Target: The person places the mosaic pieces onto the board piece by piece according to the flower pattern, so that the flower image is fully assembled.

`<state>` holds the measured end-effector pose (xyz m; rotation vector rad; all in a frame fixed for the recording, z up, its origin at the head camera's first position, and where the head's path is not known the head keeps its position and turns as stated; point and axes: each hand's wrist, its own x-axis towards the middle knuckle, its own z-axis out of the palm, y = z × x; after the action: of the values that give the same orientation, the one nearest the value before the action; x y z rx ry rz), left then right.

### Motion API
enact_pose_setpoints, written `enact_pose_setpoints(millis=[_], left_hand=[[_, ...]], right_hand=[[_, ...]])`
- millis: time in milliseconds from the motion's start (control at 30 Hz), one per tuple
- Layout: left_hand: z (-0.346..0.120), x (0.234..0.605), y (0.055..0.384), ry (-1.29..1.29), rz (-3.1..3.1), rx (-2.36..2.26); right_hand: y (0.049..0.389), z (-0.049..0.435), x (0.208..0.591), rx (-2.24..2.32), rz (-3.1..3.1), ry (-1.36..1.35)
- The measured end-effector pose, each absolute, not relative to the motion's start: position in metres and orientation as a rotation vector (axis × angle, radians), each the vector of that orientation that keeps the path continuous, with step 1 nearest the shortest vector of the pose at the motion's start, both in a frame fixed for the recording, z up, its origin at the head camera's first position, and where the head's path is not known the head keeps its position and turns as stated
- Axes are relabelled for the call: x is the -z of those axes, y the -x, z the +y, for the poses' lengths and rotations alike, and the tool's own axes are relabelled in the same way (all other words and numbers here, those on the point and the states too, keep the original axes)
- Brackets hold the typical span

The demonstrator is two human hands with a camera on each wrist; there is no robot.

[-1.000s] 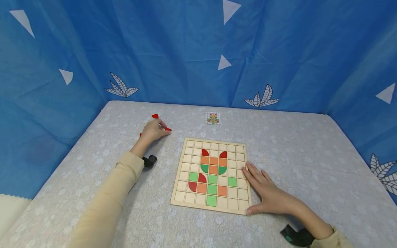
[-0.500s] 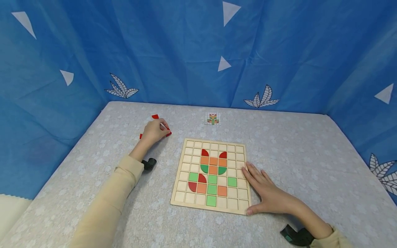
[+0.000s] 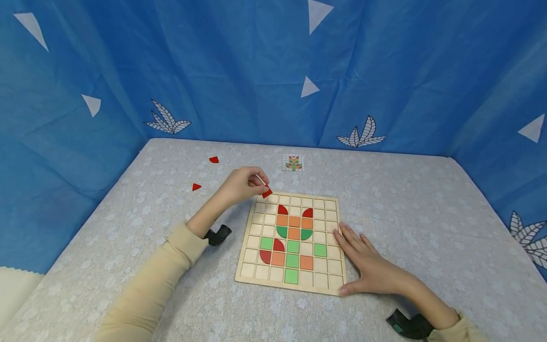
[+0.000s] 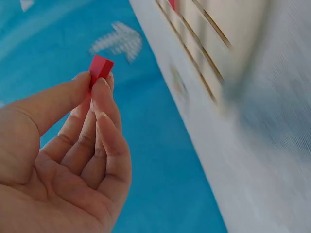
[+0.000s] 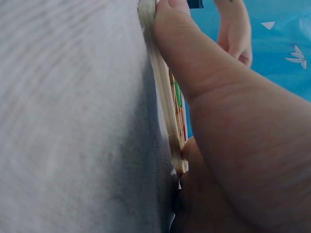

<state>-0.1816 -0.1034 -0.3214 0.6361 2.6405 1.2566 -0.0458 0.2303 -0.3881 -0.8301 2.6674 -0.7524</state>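
Between thumb and fingertips, my left hand (image 3: pixel 244 184) pinches a small red piece (image 3: pixel 267 192) over the far left corner of a wooden grid board (image 3: pixel 243 256). In the left wrist view the red piece (image 4: pixel 100 67) juts past the fingertips, its outline partly covered. Red quarter-circles, orange squares (image 3: pixel 306 263), green squares (image 3: pixel 320 250) and dark green quarter-circles (image 3: pixel 306 234) lie in the board's cells. My right hand (image 3: pixel 371 268) rests along the board's right edge, fingers spread and thumb at the near corner. The right wrist view shows that thumb on the board's side (image 5: pixel 163 87).
A red quarter-circle (image 3: pixel 214 160) and a red triangle (image 3: pixel 196 187) lie on the tablecloth (image 3: pixel 406 204) to the left. Behind the board lies a small pattern card (image 3: pixel 293 163). A blue curtain (image 3: pixel 239 71) hangs along the table's back edge.
My left hand has picked up the red piece and carried it right, from the tablecloth to above the board's far left corner. The red triangle is uncovered. The right hand stays put.
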Motion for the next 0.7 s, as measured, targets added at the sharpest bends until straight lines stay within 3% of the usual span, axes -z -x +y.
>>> enact_pose_setpoints(millis=[367, 700], left_hand=[[-0.054, 0.329, 0.147, -0.939, 2.362, -1.153], [-0.029, 0.342, 0.131, -0.956, 2.266, -1.044]], right_hand=[[0.046, 0.231, 0.39, 0.743, 2.672, 0.835], [0.046, 0.232, 0.39, 0.765, 2.664, 0.856]])
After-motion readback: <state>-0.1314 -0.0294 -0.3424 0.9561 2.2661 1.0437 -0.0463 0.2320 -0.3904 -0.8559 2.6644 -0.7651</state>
